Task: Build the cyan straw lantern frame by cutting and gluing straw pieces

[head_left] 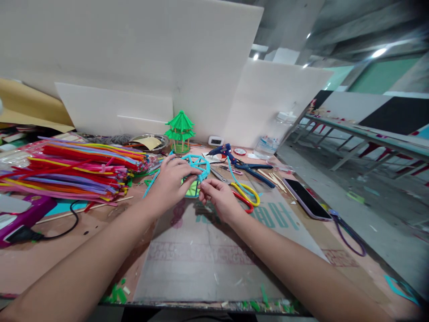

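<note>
My left hand (170, 181) is curled over a small frame of blue pipe cleaners (198, 164), gripping its left side above the table. My right hand (219, 197) pinches the frame's lower right corner between thumb and fingers. A green piece (191, 190) shows inside the frame, just under my left fingers. A loose blue pipe cleaner (150, 184) slants down to the left of my left hand.
A big heap of coloured pipe cleaners (77, 167) lies at the left. A green paper pagoda (180, 130) stands behind the hands. Blue glue gun (223, 152), scissors (246, 194), wooden sticks (273, 179), a phone (307, 203) and a water bottle (268, 143) lie at the right.
</note>
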A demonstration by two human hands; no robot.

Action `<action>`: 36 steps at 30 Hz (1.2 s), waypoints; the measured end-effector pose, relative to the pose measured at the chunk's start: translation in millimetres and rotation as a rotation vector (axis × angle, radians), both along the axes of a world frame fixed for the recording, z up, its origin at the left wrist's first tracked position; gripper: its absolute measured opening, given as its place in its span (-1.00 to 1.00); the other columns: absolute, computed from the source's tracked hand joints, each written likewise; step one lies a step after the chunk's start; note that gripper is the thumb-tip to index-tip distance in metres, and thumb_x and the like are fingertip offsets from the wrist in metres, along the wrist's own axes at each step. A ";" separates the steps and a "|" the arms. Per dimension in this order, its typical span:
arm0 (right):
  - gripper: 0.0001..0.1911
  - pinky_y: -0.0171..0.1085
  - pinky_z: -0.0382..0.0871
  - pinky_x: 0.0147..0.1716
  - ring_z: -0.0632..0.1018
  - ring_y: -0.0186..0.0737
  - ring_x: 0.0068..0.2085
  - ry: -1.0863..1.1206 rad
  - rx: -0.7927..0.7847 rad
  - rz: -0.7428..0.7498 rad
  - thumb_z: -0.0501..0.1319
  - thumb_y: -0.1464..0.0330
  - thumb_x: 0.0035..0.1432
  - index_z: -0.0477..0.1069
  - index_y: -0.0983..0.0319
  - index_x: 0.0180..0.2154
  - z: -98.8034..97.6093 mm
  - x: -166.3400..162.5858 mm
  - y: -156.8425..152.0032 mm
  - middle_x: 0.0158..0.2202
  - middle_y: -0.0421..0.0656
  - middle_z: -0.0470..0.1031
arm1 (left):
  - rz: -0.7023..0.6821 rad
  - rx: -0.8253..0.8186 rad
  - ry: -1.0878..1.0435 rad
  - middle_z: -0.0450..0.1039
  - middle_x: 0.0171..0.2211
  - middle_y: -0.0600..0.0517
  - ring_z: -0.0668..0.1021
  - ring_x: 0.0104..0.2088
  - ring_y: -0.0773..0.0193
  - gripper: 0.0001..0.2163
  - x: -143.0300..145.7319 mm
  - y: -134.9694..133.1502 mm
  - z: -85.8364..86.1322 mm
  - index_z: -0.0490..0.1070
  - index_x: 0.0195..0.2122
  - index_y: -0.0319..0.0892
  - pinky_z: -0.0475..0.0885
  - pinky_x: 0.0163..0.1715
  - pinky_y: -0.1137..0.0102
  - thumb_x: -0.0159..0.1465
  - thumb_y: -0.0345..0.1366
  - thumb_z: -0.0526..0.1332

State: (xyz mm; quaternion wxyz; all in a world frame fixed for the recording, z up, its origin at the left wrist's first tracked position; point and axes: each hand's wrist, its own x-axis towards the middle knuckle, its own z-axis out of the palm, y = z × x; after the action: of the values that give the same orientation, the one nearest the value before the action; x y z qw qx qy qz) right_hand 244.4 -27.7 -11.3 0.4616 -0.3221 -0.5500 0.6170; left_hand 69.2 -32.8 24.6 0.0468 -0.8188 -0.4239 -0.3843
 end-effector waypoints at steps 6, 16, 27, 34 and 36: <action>-0.73 -0.35 0.27 -0.51 0.39 -0.38 -0.55 -0.021 -0.007 0.001 0.29 0.16 0.03 0.46 0.25 -0.43 0.1 -1.8 0.0 -0.58 -0.23 0.45 | -0.001 0.003 -0.022 0.55 -0.21 0.09 0.48 -0.10 0.25 -0.85 2.1 -1.9 1.2 0.49 -0.19 -0.05 0.03 0.21 0.12 0.28 -0.32 0.15; -0.74 -0.36 0.26 -0.53 0.39 -0.38 -0.56 -0.026 -0.012 -0.022 0.29 0.18 0.03 0.44 0.26 -0.44 3.3 -3.1 -3.3 -0.60 -0.24 0.43 | 0.047 -0.005 -0.109 0.54 -0.31 0.10 0.49 -0.16 0.25 -0.87 6.0 -2.5 -0.5 0.52 -0.30 -0.07 0.05 0.19 0.14 0.27 -0.22 0.19; -0.74 -0.36 0.25 -0.52 0.39 -0.38 -0.56 -0.005 0.040 -0.048 0.28 0.18 0.07 0.44 0.26 -0.41 0.0 -1.3 -2.9 -0.59 -0.24 0.44 | 0.008 0.032 -0.076 0.56 -0.28 0.10 0.49 -0.15 0.26 -0.88 2.0 2.4 -3.6 0.52 -0.24 -0.03 0.06 0.18 0.15 0.27 -0.27 0.18; -0.72 -0.35 0.26 -0.52 0.38 -0.38 -0.57 -0.031 0.027 -0.055 0.28 0.16 0.05 0.44 0.26 -0.43 1.4 -2.9 -4.3 -0.60 -0.24 0.43 | 0.018 0.014 -0.070 0.55 -0.28 0.08 0.50 -0.15 0.25 -0.86 2.7 1.4 -2.9 0.51 -0.25 -0.06 0.06 0.19 0.14 0.28 -0.29 0.14; -0.72 -0.36 0.26 -0.52 0.38 -0.38 -0.57 -0.030 0.019 -0.059 0.29 0.16 0.04 0.44 0.26 -0.43 1.4 -3.5 -4.8 -0.60 -0.24 0.43 | 0.024 0.018 -0.082 0.55 -0.26 0.08 0.49 -0.14 0.26 -0.84 3.2 0.5 -2.4 0.49 -0.23 -0.07 0.06 0.19 0.15 0.28 -0.33 0.12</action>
State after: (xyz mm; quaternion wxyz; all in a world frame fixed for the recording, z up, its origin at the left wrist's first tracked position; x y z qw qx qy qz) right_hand 240.9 -32.5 -9.9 0.4743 -0.3429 -0.5532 0.5929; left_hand 72.3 -32.3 22.2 0.0413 -0.7969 -0.4316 -0.4207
